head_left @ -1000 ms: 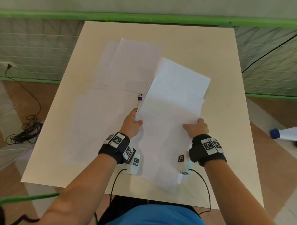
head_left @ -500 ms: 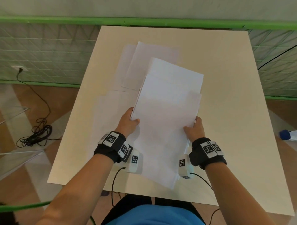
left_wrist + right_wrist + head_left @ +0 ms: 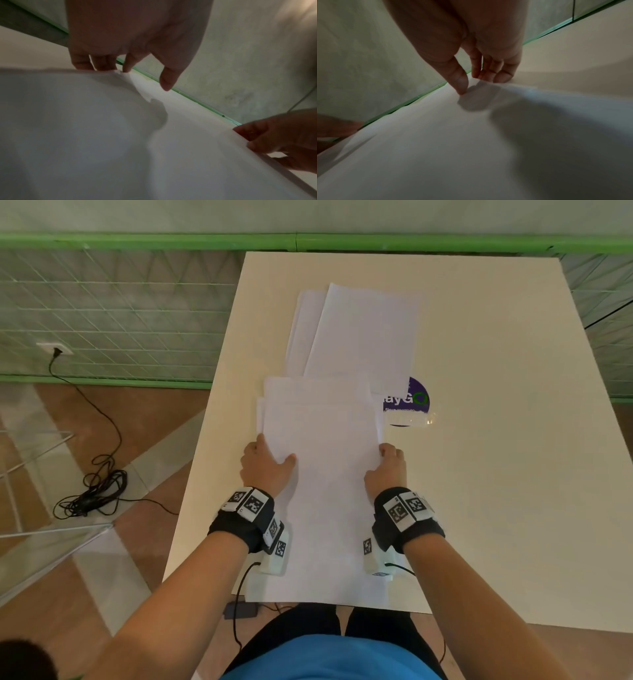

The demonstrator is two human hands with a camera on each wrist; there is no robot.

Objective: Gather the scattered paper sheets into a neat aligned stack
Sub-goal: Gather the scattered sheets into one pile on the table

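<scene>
A stack of white paper sheets (image 3: 329,474) lies lengthwise over the near middle of the cream table (image 3: 496,474). My left hand (image 3: 265,467) grips its left edge, thumb on top and fingers hidden beneath. My right hand (image 3: 387,469) grips the right edge the same way. In the left wrist view the left hand (image 3: 137,40) has its fingers at the edge of the paper (image 3: 120,135). In the right wrist view the right hand's thumb (image 3: 461,83) touches the top sheet (image 3: 453,148). Two more loose sheets (image 3: 363,333) overlap at the back, askew.
A purple round sticker (image 3: 407,402) shows on the table, to the right of the stack's far end. A green railing (image 3: 308,241) with mesh runs behind the table. Black cables (image 3: 92,494) lie coiled on the floor at left; a power adapter (image 3: 239,609) hangs below the near edge.
The stack was tilted and angled to the right; it has swung left, squared with the table and come down flat. The purple sticker is now uncovered. Both hands keep their hold.
</scene>
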